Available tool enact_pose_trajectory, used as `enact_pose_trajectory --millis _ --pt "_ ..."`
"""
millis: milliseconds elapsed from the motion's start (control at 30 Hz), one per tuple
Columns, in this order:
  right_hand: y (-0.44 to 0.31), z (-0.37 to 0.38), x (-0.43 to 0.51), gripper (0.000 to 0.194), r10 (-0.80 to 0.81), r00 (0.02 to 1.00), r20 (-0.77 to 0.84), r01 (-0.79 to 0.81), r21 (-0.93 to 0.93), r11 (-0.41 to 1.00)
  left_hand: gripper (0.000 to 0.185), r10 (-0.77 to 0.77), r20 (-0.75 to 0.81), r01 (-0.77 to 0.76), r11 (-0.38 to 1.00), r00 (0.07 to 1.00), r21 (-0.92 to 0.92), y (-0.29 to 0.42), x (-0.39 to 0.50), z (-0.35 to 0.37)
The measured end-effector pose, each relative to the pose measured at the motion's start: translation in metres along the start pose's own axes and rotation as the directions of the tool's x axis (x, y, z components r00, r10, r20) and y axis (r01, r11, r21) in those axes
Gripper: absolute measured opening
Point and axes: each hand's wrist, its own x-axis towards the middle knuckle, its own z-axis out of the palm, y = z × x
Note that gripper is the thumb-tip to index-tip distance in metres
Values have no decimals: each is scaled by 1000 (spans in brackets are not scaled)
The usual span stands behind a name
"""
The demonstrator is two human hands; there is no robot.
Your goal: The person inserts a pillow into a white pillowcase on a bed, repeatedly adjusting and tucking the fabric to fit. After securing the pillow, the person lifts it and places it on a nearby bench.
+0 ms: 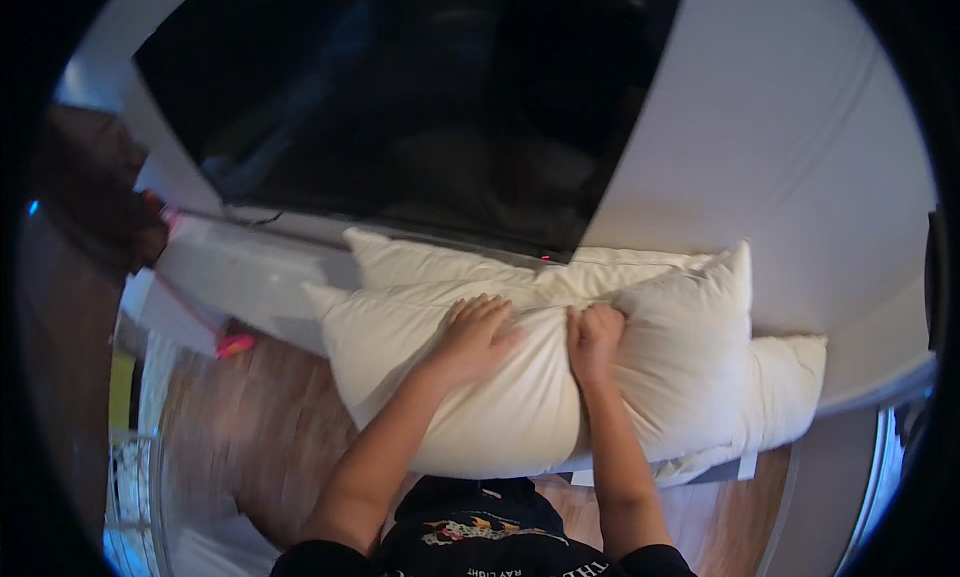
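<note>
A plump white pillow (510, 419) lies on top of a stack in front of me, with deep creases around its middle. My left hand (474, 338) rests palm down on its left half, fingers slightly spread and a little blurred. To the right, my right hand (596, 337) is curled into the fabric at the deepest crease; its fingertips are hidden. Behind the top pillow, another white pillow (420, 258) shows along the wall side. More white bedding (787, 389) sticks out at the lower right.
A large black television (405, 119) hangs on the white wall (765, 119) just beyond the pillows. A pale ledge (240, 266) runs left of the stack. A pink object (235, 344) sits near its edge. Wooden flooring (255, 419) shows below, and dark furniture (67, 314) stands far left.
</note>
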Motion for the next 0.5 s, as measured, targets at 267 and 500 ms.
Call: enact_pose_trajectory --millis 267,500 --pt "-68 -39 18 29 95 994 -46 -77 306 949 85 -90 -309 111 993 947 50 -14 -133 -12" --pt "-168 -57 31 25 -91 990 -105 126 406 905 97 -76 -511 79 997 856 -16 -11 -191 -5"
